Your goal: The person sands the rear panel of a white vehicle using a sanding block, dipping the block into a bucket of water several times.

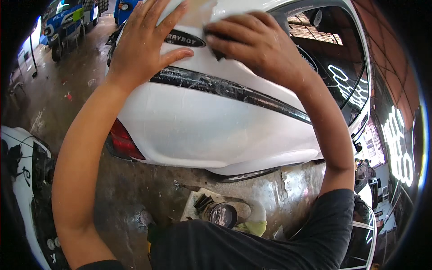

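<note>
Vehicle body panel [211,123]: white paint, smooth, glossy. Trim strip [225,87]: black, shiny, streaked with whitish film. Badge [184,39]: black oval, glossy. Tail lamp [124,140]: red translucent plastic. Side window [335,51]: dark reflective glass. Floor [74,110]: concrete-like, stained, wet sheen. Sleeve [334,213]: dark matt cloth.

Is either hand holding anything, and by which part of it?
The right hand seems to hold a dark piece, mostly covered and blurred, so the gripped part can't be told. The left hand holds nothing.

Bare forearms [83,162] reach forward, the left hand [141,42] splayed, the right hand [258,45] curled and slightly blurred.
</note>
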`<action>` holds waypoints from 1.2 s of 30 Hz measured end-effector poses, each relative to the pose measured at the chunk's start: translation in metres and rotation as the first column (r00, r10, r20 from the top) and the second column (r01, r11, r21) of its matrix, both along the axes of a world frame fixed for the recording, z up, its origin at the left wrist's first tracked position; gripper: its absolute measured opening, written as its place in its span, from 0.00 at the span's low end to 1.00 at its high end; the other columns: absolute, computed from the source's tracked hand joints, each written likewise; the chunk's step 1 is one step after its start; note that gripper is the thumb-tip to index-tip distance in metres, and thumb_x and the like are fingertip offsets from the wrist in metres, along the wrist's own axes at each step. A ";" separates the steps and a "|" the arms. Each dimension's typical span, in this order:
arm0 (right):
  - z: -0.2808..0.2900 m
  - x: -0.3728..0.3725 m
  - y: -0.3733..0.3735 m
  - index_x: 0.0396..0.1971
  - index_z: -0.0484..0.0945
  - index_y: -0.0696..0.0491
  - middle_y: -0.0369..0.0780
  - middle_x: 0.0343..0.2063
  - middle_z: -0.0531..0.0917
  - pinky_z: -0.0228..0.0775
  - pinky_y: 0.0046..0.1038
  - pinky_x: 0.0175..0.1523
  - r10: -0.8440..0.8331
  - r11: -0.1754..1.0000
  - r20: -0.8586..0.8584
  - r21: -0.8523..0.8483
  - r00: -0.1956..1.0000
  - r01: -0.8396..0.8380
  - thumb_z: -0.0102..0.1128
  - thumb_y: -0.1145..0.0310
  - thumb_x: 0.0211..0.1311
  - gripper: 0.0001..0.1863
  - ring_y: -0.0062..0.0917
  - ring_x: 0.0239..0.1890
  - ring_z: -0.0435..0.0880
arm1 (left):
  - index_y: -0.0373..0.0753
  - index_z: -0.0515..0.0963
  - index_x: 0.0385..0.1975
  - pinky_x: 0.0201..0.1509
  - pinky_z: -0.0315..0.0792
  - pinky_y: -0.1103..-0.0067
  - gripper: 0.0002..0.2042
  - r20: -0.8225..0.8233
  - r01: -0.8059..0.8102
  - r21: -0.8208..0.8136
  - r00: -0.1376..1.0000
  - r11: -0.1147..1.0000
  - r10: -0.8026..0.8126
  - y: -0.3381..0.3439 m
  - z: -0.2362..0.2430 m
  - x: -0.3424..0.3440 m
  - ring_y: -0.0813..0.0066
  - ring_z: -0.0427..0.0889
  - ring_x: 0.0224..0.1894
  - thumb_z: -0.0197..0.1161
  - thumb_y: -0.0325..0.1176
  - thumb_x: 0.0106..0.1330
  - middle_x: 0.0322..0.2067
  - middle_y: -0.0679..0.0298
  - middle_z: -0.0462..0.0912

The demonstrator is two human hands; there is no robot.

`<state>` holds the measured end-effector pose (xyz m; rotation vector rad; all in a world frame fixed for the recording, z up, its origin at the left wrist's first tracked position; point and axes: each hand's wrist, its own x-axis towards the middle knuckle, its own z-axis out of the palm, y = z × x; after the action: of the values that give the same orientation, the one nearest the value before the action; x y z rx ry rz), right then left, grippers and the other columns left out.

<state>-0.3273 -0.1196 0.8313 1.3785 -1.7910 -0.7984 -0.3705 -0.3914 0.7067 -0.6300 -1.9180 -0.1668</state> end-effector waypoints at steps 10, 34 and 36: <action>-0.017 -0.013 0.011 0.71 0.75 0.33 0.29 0.74 0.71 0.50 0.51 0.82 0.011 0.997 0.036 -0.076 0.999 -0.008 0.77 0.59 0.54 0.41 0.29 0.76 0.69 | 0.45 0.60 0.79 0.83 0.52 0.54 0.48 -0.030 0.092 0.056 0.995 0.994 -0.090 -0.002 0.000 0.001 0.43 0.54 0.80 0.70 0.63 0.63 0.78 0.48 0.55; -0.031 -0.004 0.024 0.64 0.82 0.34 0.30 0.69 0.77 0.47 0.53 0.82 -0.068 0.998 -0.090 -0.001 0.994 0.068 0.67 0.65 0.65 0.26 0.26 0.76 0.69 | 0.47 0.52 0.82 0.86 0.47 0.55 0.50 -0.055 0.005 0.023 0.998 1.000 -0.004 -0.005 -0.005 -0.011 0.46 0.47 0.83 0.59 0.72 0.68 0.81 0.49 0.48; -0.030 0.001 0.029 0.64 0.82 0.34 0.30 0.69 0.77 0.47 0.52 0.82 -0.082 0.996 -0.064 0.028 0.995 0.084 0.64 0.65 0.69 0.24 0.26 0.75 0.70 | 0.48 0.52 0.82 0.86 0.46 0.55 0.50 -0.061 0.010 0.028 0.998 1.000 -0.008 -0.003 -0.006 -0.012 0.47 0.47 0.83 0.60 0.72 0.67 0.81 0.50 0.48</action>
<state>-0.3265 -0.0902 0.8010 1.2916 -1.8038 -0.9066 -0.3824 -0.3943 0.7011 -0.6181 -1.8515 -0.1785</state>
